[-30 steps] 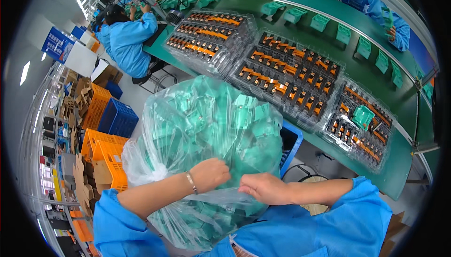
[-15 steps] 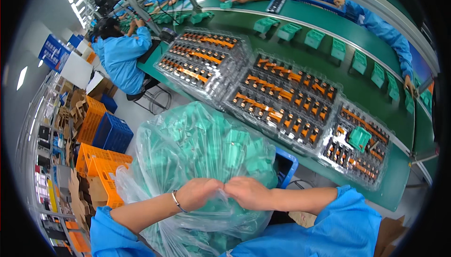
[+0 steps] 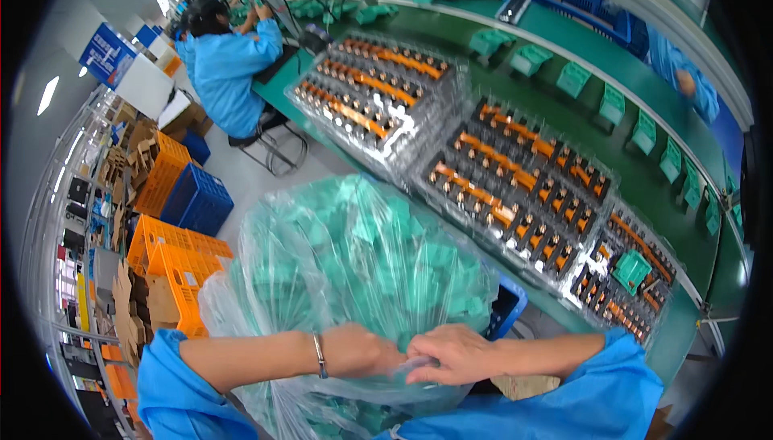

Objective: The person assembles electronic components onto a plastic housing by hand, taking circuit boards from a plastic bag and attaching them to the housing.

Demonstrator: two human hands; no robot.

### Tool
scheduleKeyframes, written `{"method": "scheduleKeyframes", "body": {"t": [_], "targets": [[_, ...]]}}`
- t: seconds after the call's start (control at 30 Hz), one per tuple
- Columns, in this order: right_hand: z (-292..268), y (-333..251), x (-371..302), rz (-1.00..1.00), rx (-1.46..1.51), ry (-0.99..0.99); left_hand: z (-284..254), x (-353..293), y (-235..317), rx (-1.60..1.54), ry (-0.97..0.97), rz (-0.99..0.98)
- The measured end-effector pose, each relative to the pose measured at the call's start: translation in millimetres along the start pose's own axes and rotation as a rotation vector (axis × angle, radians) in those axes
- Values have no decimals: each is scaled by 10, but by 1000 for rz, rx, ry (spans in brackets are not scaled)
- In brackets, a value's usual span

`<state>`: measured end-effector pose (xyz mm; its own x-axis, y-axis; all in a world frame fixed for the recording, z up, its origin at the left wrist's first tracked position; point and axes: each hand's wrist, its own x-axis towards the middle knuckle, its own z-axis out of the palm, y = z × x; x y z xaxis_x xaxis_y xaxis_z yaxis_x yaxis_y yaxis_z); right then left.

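Nearest are the two blue sleeves, and from them the bare hands meet in front of the body. The left hand, with a bracelet at its wrist, is curled closed, its knuckles turned to 3 o'clock; it grips a pinch of film, though its fingertips are mostly hidden. The right hand points to 9 o'clock, thumb and fingers nearly together on the same twisted bit of film.

This film appears to belong to the clear plastic bag, full of green parts, which lies just beyond and under the hands. The bag bulges toward 12 o'clock, and a loose flap spreads to 9 o'clock. It is nearly round and its near end is partly covered, so its long axis I cannot tell.

Taking the bag as clock centre, a blue bin is beside it at 3 o'clock, orange crates at 9. On the green table, clear trays stand at 2 o'clock. Farther, a seated co-worker is at 11.
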<state>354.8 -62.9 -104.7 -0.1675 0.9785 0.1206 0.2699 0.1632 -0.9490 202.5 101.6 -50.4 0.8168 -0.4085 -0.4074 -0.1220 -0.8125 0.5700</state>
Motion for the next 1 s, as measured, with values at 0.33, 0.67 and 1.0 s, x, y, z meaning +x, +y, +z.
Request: {"method": "scheduleKeyframes", "body": {"t": [0.33, 0.67, 1.0], "targets": [[-304, 166, -427, -381, -345, -57, -327, -668, 11, 424, 73, -57], [281, -136, -712, -192, -189, 55, -106, -811, 136, 338, 215, 234], [1079, -590, -217, -184, -498, -123, 246, -922, 770, 333, -100, -92]]}}
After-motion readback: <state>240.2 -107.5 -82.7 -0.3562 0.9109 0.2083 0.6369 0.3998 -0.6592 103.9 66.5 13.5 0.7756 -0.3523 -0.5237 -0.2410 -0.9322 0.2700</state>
